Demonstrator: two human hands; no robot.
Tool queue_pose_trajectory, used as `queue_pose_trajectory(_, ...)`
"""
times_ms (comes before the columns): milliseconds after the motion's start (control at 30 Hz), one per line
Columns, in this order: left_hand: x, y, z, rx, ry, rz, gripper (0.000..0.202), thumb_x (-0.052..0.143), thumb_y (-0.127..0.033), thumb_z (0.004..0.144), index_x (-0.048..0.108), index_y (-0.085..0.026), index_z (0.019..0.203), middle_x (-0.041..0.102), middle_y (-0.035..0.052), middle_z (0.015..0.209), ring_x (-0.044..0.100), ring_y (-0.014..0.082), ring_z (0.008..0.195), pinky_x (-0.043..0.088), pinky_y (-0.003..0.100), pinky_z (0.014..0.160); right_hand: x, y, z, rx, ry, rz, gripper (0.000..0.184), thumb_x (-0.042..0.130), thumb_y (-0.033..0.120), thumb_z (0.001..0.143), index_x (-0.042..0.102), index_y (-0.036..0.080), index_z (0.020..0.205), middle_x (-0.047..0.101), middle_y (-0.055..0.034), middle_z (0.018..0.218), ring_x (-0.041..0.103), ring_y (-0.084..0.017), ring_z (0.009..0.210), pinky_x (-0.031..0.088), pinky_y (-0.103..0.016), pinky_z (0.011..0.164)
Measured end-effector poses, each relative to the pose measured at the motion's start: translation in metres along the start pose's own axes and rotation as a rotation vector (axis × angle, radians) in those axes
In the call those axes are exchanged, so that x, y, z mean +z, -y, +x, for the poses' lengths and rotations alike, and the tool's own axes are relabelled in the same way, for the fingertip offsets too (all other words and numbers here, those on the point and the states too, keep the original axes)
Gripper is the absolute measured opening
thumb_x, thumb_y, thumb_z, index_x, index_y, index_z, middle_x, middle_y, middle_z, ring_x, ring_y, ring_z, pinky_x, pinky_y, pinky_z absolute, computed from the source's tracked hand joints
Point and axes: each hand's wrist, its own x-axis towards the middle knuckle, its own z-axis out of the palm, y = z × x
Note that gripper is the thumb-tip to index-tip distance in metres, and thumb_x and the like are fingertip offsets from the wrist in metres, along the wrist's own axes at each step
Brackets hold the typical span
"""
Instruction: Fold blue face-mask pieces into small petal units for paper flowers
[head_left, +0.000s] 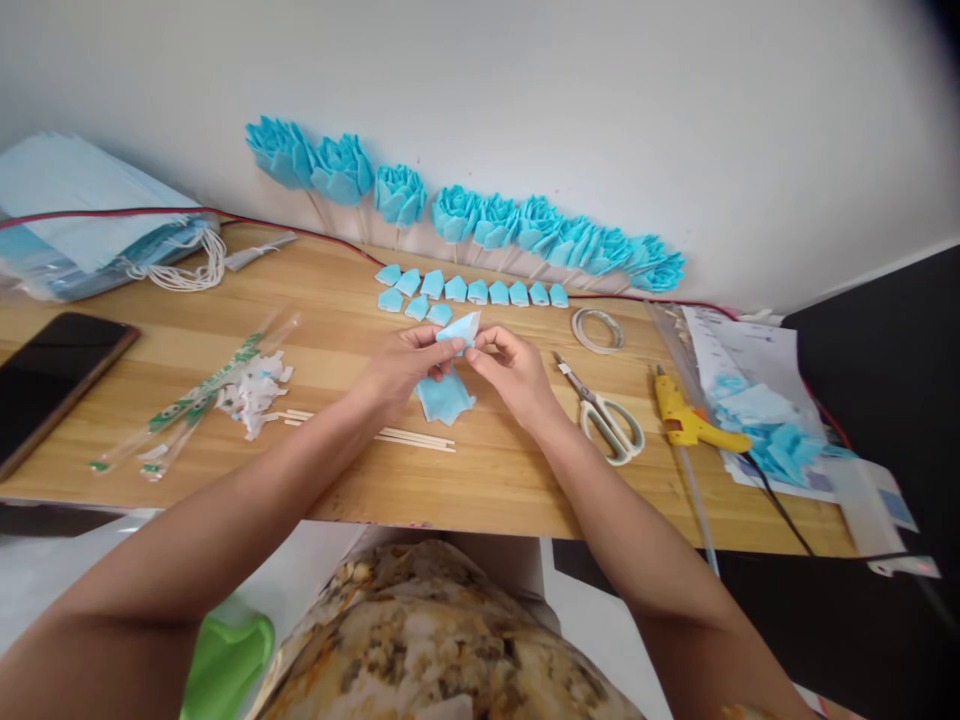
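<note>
My left hand (405,368) and my right hand (510,372) meet over the middle of the wooden table (337,470). Both pinch a small light-blue folded piece (459,328) held just above the tabletop. Below it lies a small stack of blue squares (445,398). Beyond my hands, several folded blue petals (465,291) lie in two rows. Thin wooden sticks (409,437) lie beside my left wrist.
Several blue fabric roses (465,215) lean on the wall. Scissors (606,415), a tape roll (598,330), a yellow glue gun (694,422) and blue scraps on paper (765,430) sit right. A phone (52,375), stick wrappers (202,395) and a stack of blue masks (82,215) sit left.
</note>
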Motion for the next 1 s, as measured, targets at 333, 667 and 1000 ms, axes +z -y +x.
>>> queue_pose_trajectory(333,0.000,0.001,0.002,-0.016,-0.035,0.053,0.021,0.078,-0.032,0.070,0.065,-0.016,0.066,0.060,-0.0001,0.058,0.050,0.0097,0.054,0.038,0.025,0.056,-0.024,0.005,0.008,0.035,0.014,0.056,0.029,0.069,0.045,0.082,0.068,0.026,0.105,0.071,-0.0032,0.115,0.063,-0.020,0.111,0.051,-0.035,0.092)
queue_pose_trajectory(667,0.009,-0.011,-0.007,-0.011,-0.006,0.249,0.020,0.076,-0.029,0.068,0.063,-0.016,0.061,0.055,-0.0026,0.055,0.047,0.0091,0.054,0.036,0.023,0.054,-0.011,0.001,0.002,-0.032,-0.056,-0.094,0.016,0.073,0.038,0.079,0.070,0.022,0.082,0.067,0.0016,0.076,0.059,-0.015,0.072,0.050,-0.030,0.071)
queue_pose_trajectory(1000,0.005,-0.007,-0.003,-0.008,-0.026,0.213,0.018,0.074,-0.030,0.069,0.064,-0.016,0.064,0.056,-0.0019,0.054,0.049,0.0093,0.053,0.037,0.024,0.054,-0.013,0.007,-0.001,-0.503,-0.108,-0.584,0.015,0.062,0.028,0.094,0.076,0.030,0.091,0.076,-0.0036,0.091,0.066,-0.023,0.088,0.050,-0.041,0.084)
